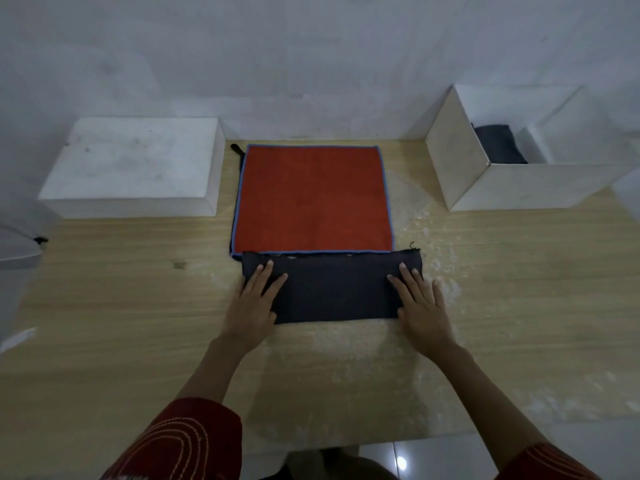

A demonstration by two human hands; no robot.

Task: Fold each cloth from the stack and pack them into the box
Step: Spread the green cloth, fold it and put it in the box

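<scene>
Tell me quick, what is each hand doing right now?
Left hand: open, fingers flat on the dark cloth.
Right hand: open, flat on the cloth's other end.

Head camera looks forward and down, close over the table (104,289).

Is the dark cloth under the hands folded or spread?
Folded: the dark cloth is a narrow strip, shallower than the flat red cloth behind.

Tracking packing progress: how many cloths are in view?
3: a dark cloth under the left hand and right hand, a red cloth behind it, a folded cloth in the box. More may hide under the red one.
</scene>
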